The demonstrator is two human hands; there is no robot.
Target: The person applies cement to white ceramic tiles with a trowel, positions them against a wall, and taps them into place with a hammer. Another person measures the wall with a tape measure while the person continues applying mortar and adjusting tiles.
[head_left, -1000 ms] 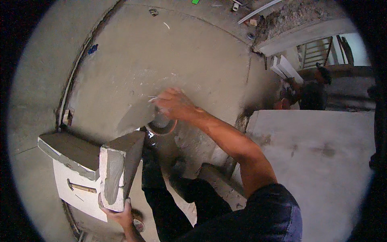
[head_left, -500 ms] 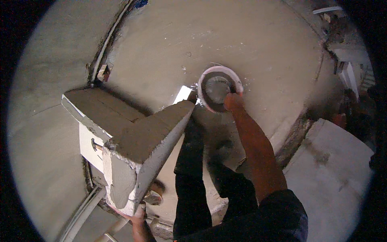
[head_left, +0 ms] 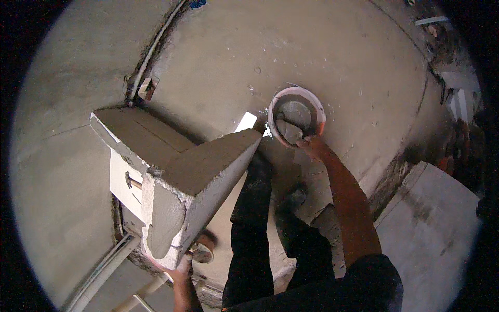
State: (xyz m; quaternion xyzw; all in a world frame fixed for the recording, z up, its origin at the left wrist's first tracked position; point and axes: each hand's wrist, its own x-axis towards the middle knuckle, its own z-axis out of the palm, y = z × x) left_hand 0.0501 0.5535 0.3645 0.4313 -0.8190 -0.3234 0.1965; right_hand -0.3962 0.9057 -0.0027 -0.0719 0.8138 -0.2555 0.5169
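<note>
My right hand (head_left: 312,147) is closed at the near rim of a round bucket (head_left: 274,111), which holds grey wet mortar (head_left: 297,113). From the fist a mortar-covered trowel blade (head_left: 289,131) reaches into the bucket; its handle is hidden in my fingers. To the left stands an angled low wall of white blocks (head_left: 218,182), its top coated with grey-brown mortar (head_left: 192,166). Down at the wall's near end, my left hand (head_left: 180,269) grips the bottom corner, thumb on one side and the fingers partly hidden.
A hammer (head_left: 133,181) lies on a white surface beside the wall. Near my legs is a small round container (head_left: 204,249). A bright white piece (head_left: 246,121) lies by the wall's far tip. At right is a pale slab (head_left: 431,223); a pipe (head_left: 153,52) runs at upper left.
My right hand has drawn back toward the bucket's near rim, and the trowel blade now shows inside. My left hand remains at the wall's corner. The whole view has shifted slightly.
</note>
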